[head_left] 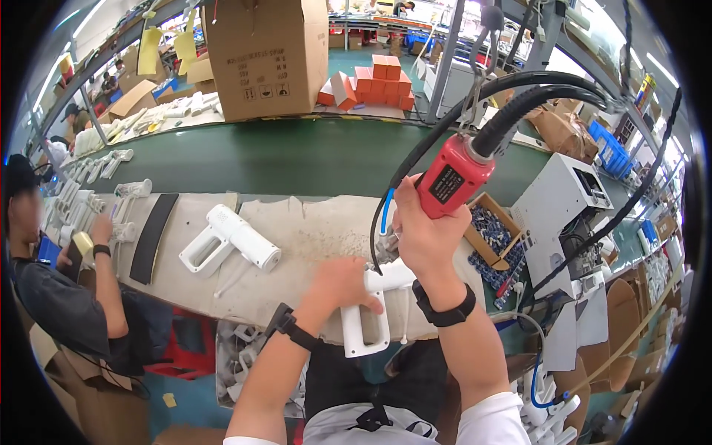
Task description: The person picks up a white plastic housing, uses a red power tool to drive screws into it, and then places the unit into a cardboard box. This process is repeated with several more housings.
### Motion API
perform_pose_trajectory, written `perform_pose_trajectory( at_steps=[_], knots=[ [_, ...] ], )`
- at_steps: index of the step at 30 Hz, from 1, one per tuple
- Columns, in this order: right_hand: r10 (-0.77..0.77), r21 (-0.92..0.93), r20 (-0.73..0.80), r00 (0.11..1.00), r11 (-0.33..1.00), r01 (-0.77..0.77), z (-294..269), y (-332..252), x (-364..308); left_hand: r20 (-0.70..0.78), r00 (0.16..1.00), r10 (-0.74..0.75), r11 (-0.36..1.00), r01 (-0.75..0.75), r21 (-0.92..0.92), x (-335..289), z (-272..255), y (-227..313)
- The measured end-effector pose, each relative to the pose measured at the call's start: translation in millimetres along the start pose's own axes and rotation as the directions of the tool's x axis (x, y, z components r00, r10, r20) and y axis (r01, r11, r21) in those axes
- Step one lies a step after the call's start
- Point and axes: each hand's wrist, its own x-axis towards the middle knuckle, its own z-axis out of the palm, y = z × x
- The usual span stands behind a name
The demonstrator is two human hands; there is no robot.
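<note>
My right hand (pixel 434 241) is wrapped round a red electric screwdriver (pixel 461 167) that hangs from a metal hook, with a thick black cable at its top. Its tip is hidden behind my hand. Below it, a white gun-shaped plastic housing (pixel 359 334) with a loop handle lies at the table's front edge. My left hand (pixel 337 283), slightly blurred, grips this housing where handle and barrel meet. A short white cord hangs beside the handle. To the left, a similar white housing (pixel 245 239) lies on the worn table covering (pixel 311 215).
A black strip (pixel 154 239) lies left of the housings. Behind runs a green conveyor belt (pixel 319 152) with a large carton (pixel 267 59) and orange boxes (pixel 382 83) beyond. On the right are a carton of small blue parts (pixel 489 228) and a grey machine (pixel 552 215). A co-worker (pixel 55 297) sits left.
</note>
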Motion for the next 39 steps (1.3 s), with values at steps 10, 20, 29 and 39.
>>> perform_pose_trajectory(
  at_steps=[10, 20, 29, 39],
  knots=[
    [0.185, -0.022, 0.009, 0.983, 0.982, -0.185, 12, 52, -5, 0.055, 0.998, -0.016, 1.000, 0.015, 0.021, 16, 16, -9],
    [0.066, 0.036, -0.021, 0.998, 0.997, -0.065, -4, -5, -1, -0.133, 0.991, 0.012, 0.989, -0.031, -0.146, 13, 19, -9],
    [0.076, -0.004, 0.042, 0.996, 0.997, -0.076, -14, 6, -18, -0.130, 0.987, 0.095, 0.995, -0.088, 0.053, 33, 29, -15],
    [0.162, -0.001, 0.020, 0.987, 0.987, -0.162, -18, 19, -26, -0.382, 0.924, 0.014, 0.945, -0.138, -0.298, 5, 43, -40]
  ],
)
